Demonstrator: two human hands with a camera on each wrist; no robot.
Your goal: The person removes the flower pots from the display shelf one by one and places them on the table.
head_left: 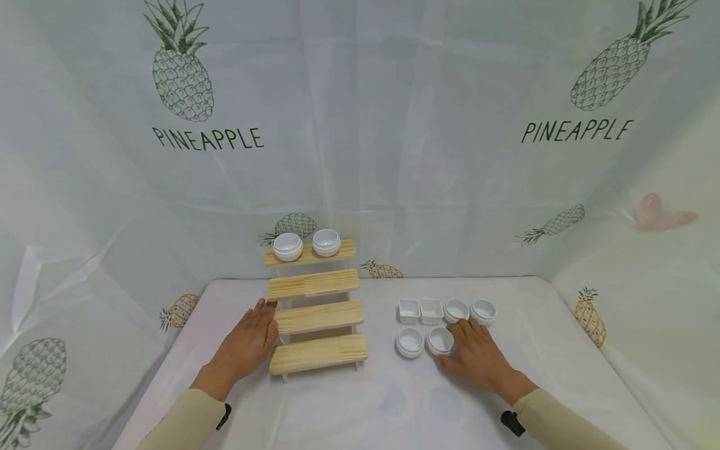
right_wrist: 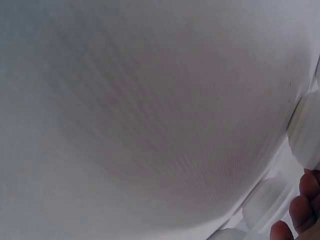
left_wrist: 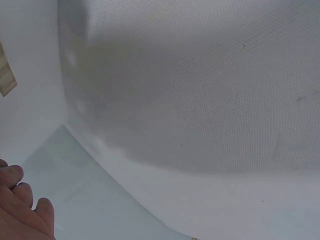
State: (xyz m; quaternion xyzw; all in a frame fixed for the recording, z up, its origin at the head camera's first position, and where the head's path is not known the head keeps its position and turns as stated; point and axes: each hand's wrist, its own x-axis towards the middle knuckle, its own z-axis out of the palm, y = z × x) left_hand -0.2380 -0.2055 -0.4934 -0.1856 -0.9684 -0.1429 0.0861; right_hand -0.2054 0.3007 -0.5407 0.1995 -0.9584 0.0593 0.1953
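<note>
A wooden tiered shelf rack (head_left: 320,317) stands left of centre in the head view. My left hand (head_left: 247,337) rests by its left side, fingers extended along the lower tiers; in the left wrist view only part of this hand (left_wrist: 25,210) shows. On the right, my right hand (head_left: 478,356) grips a small round white bowl (head_left: 440,341) between thumb and forefinger, at its right side. A matching round bowl (head_left: 410,342) stands just left of it. Right-hand fingertips (right_wrist: 301,212) appear beside white bowls in the right wrist view, partly cut off.
Two round white bowls sit on the top tier, one left (head_left: 288,247) and one right (head_left: 326,242). Behind the gripped bowl, two square white dishes (head_left: 420,311) and two round bowls (head_left: 457,310) form a row. Pineapple-printed cloth (head_left: 394,125) hangs behind the white table (head_left: 349,412).
</note>
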